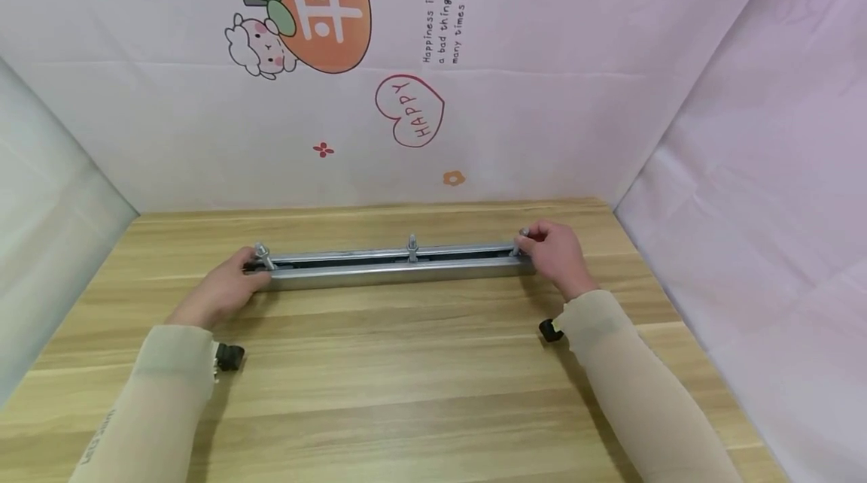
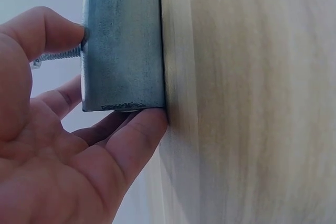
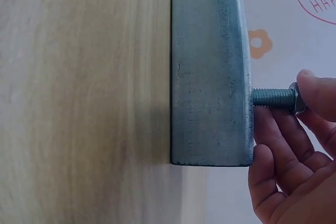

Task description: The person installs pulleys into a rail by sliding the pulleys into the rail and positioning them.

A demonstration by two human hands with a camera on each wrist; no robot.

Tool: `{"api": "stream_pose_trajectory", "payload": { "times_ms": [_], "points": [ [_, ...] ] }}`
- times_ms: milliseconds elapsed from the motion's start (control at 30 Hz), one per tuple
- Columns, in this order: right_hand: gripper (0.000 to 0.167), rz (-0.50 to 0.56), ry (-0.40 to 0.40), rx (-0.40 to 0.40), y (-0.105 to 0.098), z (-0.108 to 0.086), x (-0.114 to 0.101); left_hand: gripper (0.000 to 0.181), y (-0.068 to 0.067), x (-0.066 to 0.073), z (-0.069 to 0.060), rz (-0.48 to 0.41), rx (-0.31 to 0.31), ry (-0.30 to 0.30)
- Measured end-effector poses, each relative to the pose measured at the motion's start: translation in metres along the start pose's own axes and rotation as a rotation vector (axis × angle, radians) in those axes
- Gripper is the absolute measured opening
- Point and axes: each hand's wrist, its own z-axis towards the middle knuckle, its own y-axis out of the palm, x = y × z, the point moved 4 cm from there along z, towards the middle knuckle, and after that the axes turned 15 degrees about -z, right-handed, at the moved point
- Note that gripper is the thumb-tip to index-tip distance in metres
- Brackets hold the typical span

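Observation:
A long slotted metal channel (image 1: 393, 273) lies across the wooden table, its slot facing up. Three threaded bolts stand in the slot: a left bolt (image 1: 265, 256) leaning over, a middle bolt (image 1: 412, 247) nearly upright, and a right bolt (image 3: 274, 97). My left hand (image 1: 226, 289) grips the channel's left end, the thumb on its top edge beside the left bolt and fingers against the end, as the left wrist view shows. At the right end, my right hand (image 1: 561, 256) pinches the head of the right bolt between thumb and fingers. The other fingers curl loosely behind the channel.
The wood-grain table (image 1: 406, 385) extends in front of the channel. A white printed sheet (image 1: 542, 122) rises behind it, with pale sheets (image 1: 765, 167) at both sides. Small black devices (image 1: 230, 356) sit at both sleeve cuffs.

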Motion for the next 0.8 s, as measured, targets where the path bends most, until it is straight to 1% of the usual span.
{"api": "stream_pose_trajectory", "payload": {
  "times_ms": [100,200,300,467,533,667,800],
  "points": [
    [0.018,0.002,0.005,0.0,0.0028,-0.0005,0.0023,0.077,-0.0003,-0.002,0.0008,0.004,-0.003,-0.005],
    [0.019,0.001,0.009,0.008,0.0043,-0.0014,0.0048,0.072,0.0003,-0.0033,0.0018,-0.002,-0.002,0.002],
    [0.02,0.003,0.003,0.021,0.0046,-0.0022,0.0056,0.063,0.0014,-0.0038,0.0024,-0.014,0.004,0.012],
    [0.021,0.008,-0.002,0.022,0.0054,-0.002,0.0056,0.067,0.001,-0.0042,0.0018,-0.006,-0.001,0.011],
    [0.021,0.005,0.0,0.024,0.0053,-0.0014,0.0051,0.066,0.0004,-0.004,0.0015,0.0,0.001,0.016],
    [0.021,0.001,-0.001,0.03,0.0049,-0.0006,0.0034,0.058,-0.0009,-0.0014,-0.0001,-0.002,0.009,0.026],
    [0.021,0.008,0.001,0.035,0.0046,-0.0009,0.0025,0.061,-0.0014,-0.0007,-0.0006,-0.012,0.007,0.022]
  ]
}}
